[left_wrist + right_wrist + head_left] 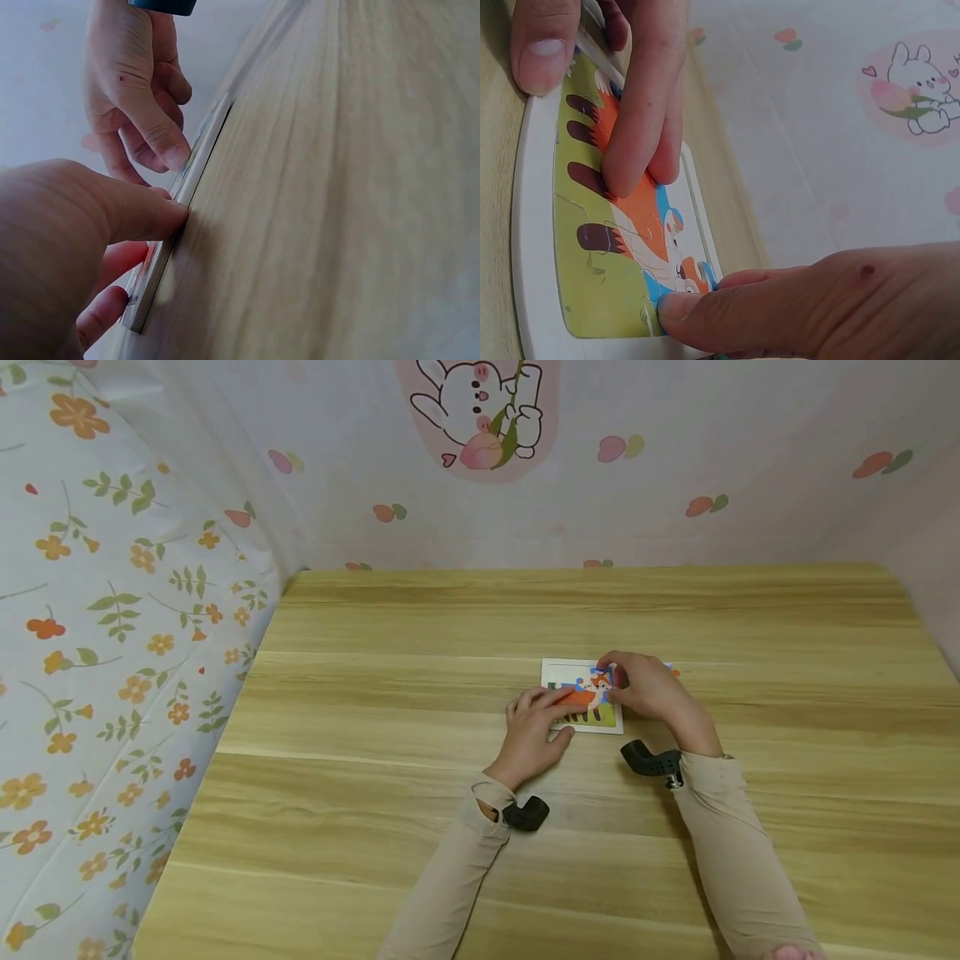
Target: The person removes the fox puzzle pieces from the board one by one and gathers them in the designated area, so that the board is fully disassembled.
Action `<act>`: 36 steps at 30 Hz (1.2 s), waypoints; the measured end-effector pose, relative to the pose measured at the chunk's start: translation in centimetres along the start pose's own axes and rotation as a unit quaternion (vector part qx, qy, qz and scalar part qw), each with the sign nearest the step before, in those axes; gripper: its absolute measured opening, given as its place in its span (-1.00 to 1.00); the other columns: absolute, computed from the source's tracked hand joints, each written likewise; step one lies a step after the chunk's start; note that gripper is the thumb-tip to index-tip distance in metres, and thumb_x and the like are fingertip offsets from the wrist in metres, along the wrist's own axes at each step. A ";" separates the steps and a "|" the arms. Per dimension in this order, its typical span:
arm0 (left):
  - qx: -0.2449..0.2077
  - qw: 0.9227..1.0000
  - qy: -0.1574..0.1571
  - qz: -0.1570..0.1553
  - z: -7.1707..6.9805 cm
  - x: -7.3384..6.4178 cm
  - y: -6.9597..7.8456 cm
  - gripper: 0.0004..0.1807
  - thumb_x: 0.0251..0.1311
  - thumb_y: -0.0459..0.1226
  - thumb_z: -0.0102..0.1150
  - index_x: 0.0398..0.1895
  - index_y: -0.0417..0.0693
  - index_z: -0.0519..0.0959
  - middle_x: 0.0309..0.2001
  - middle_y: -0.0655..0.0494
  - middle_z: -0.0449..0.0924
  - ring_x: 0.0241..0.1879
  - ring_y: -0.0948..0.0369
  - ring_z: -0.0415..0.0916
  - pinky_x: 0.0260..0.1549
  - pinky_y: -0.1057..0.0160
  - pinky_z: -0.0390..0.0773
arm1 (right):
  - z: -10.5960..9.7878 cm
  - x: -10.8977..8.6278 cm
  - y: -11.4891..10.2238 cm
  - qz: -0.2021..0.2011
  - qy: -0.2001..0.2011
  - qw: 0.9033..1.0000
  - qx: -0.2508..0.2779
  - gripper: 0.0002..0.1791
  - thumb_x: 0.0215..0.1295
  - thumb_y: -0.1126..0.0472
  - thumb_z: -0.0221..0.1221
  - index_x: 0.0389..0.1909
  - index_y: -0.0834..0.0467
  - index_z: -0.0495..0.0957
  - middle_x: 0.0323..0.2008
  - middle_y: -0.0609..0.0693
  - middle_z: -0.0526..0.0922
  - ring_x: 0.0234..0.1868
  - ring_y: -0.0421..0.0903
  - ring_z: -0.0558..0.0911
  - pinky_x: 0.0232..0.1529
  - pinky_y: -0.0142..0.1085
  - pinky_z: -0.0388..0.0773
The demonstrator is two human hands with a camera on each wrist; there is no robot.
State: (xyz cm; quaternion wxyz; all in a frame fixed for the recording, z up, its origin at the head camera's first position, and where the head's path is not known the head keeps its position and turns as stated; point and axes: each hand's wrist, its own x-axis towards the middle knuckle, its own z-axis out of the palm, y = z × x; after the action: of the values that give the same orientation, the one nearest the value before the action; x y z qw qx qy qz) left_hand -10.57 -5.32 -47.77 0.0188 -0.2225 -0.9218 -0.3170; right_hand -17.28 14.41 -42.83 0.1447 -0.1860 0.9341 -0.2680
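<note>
A small jigsaw puzzle [609, 720] of an orange fox on green grass lies in a white frame [536, 247] on the table. Across the picture my left hand [534, 735] rests with its fingers extended, pressing the fox's body, while its thumb touches the frame's near edge. At the upper right corner my right hand [654, 689] pinches a puzzle piece [697, 279] between thumb and fingers, beside the fox's head. The fingers hide much of that piece. In the left wrist view the frame [161, 281] shows edge-on, with both hands at it.
Just beyond the right hand, a bit of red and blue [674, 672] peeks out on the wooden table [390, 710]. Black wrist-camera mounts [527, 814] sit at both cuffs. A patterned curtain [330, 460] hangs behind the table and a floral one [135, 635] at its left.
</note>
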 end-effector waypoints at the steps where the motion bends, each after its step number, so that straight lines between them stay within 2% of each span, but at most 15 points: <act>1: 0.002 1.000 0.000 0.000 0.0 0.0 0.0 -0.65 0.20 -0.25 0.11 0.07 0.20 0.58 0.29 0.21 0.30 0.21 0.12 0.13 0.06 0.00 0.05 | 0.0 0.0 0.0 0.001 0.000 1.000 0.001 -0.58 0.08 0.38 0.23 0.01 0.34 0.46 -0.47 0.08 0.45 -0.47 -0.02 0.38 -0.44 -0.22 0.27; 11: -0.003 1.000 0.007 0.002 0.0 -0.1 -0.1 -0.64 0.19 -0.25 0.10 0.06 0.20 0.58 0.28 0.23 0.32 0.20 0.14 0.15 0.07 0.01 0.05 | 0.0 -0.1 -0.1 -0.003 0.016 1.000 0.004 -0.57 0.02 0.39 0.28 -0.03 0.32 0.46 -0.39 0.16 0.45 -0.44 0.02 0.38 -0.40 -0.17 0.29; 16: -0.005 1.000 0.006 0.001 0.0 0.0 -0.1 -0.64 0.18 -0.25 0.11 0.05 0.20 0.58 0.28 0.24 0.32 0.20 0.15 0.14 0.08 0.01 0.04 | 0.0 -0.2 -0.2 0.004 0.031 0.999 -0.014 -0.55 -0.02 0.37 0.30 -0.03 0.27 0.47 -0.18 0.25 0.42 -0.25 0.16 0.43 -0.20 0.02 0.36; 19: -0.009 1.000 0.006 0.001 0.0 0.0 -0.1 -0.65 0.18 -0.26 0.11 0.05 0.19 0.58 0.28 0.23 0.32 0.20 0.14 0.14 0.07 0.01 0.05 | 0.0 -0.2 -0.4 0.003 0.033 0.999 -0.012 -0.54 -0.01 0.37 0.30 -0.03 0.29 0.46 -0.06 0.27 0.42 -0.09 0.22 0.44 -0.05 0.11 0.32; 22: -0.006 1.000 0.008 0.001 0.0 0.0 -0.2 -0.64 0.17 -0.25 0.12 0.05 0.20 0.58 0.27 0.23 0.33 0.20 0.15 0.14 0.07 0.02 0.06 | 0.0 -0.2 -0.6 -0.002 0.034 0.999 -0.010 -0.54 -0.01 0.39 0.30 -0.03 0.32 0.46 -0.03 0.27 0.44 0.01 0.24 0.42 0.03 0.13 0.27; 36: 0.004 1.000 0.004 -0.004 0.0 0.0 0.0 -0.65 0.19 -0.24 0.13 0.06 0.22 0.58 0.29 0.24 0.30 0.22 0.14 0.14 0.07 0.01 0.06 | 0.2 -0.2 -1.1 -0.030 0.058 0.996 -0.061 -0.60 -0.02 0.41 0.28 -0.09 0.35 0.47 -0.13 0.23 0.50 -0.13 0.19 0.50 -0.11 0.08 0.39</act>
State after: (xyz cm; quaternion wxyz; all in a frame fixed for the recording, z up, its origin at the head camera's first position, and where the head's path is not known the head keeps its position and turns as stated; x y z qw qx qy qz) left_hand -10.56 -5.39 -47.77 0.0217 -0.2173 -0.9238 -0.3146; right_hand -16.70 13.55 -42.36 0.0711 -0.2065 0.9495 -0.2254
